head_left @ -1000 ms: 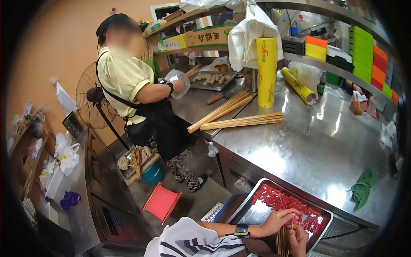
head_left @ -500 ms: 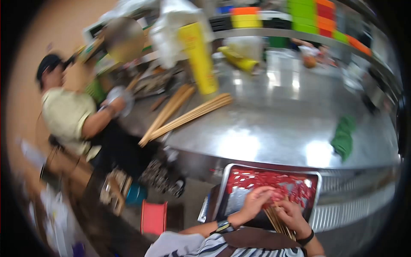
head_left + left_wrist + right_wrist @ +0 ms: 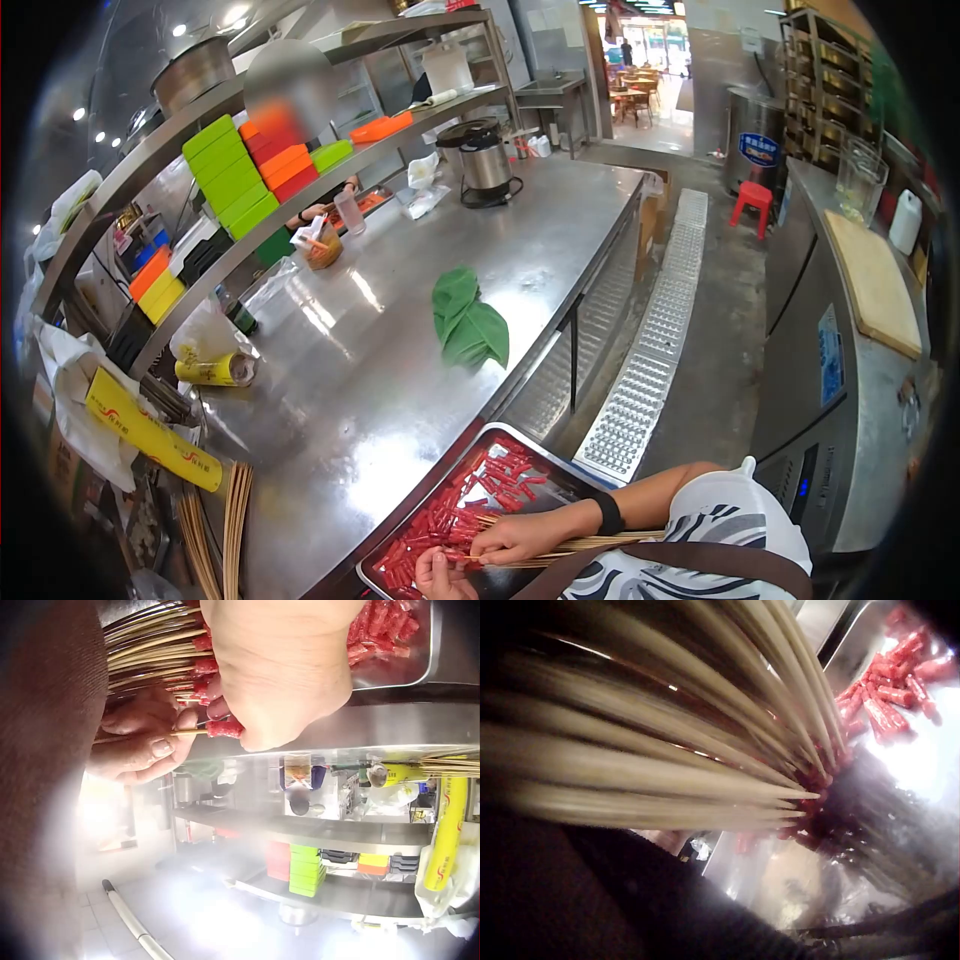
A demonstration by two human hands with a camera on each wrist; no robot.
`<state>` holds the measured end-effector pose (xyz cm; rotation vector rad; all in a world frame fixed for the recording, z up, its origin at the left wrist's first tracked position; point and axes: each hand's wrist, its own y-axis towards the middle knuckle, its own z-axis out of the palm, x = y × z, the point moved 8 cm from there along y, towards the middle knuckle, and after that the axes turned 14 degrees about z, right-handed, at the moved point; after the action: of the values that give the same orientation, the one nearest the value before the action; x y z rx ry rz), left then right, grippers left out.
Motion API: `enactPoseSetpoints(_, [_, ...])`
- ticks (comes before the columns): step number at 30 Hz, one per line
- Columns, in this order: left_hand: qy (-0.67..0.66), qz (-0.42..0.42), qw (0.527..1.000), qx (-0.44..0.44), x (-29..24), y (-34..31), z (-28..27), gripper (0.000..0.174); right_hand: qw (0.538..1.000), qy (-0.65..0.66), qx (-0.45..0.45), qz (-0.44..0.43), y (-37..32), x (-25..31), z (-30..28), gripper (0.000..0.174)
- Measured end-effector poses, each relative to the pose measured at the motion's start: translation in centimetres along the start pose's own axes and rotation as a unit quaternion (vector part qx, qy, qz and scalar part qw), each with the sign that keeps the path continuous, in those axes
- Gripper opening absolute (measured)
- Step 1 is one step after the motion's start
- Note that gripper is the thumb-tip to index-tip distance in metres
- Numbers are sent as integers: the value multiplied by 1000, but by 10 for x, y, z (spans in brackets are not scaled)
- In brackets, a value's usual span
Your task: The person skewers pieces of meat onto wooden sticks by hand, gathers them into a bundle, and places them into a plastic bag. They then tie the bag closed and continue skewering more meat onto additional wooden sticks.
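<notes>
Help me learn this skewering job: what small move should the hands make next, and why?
Probably the left hand should push the red meat piece further along the bamboo skewer. The piece sits only at the skewer's end, pinched by the left hand, while the right hand steadies that skewer beside the skewer bundle.

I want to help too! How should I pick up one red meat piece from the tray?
Probably best: pinch a red meat piece across its narrow middle, coming down from above. The pieces lie flat like little logs in the tray, and its raised rim blocks the sides.
</notes>
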<state>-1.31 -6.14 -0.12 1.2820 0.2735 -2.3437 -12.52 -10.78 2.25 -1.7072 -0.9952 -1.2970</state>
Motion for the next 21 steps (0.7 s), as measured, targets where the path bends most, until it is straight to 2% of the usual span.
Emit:
enactPoseSetpoints(2, [6,-1,1000,1,1,-1,-3,17,998,33,-27,-36,-3,4,-2,22])
enactPoseSetpoints(10, [3,4,999,32,9,4,-13,14,1000,8,-17,-14,-4,8,-5,21])
enactPoseSetpoints(16, [84,8,996,23,11,8,-25,11,1000,6,-24,-19,-1,4,-4,19])
enactPoseSetpoints(19, [83,21,996,25,9,10,-23,9,1000,2,-24,-5,-3,8,-6,19])
enactPoseSetpoints(20, [-23,51,998,8,12,14,-24,7,999,-4,-31,8,-3,9,-8,19])
enactPoseSetpoints(21, [19,47,999,3,15,13,-28,7,1000,2,-9,9,-3,10,-6,19])
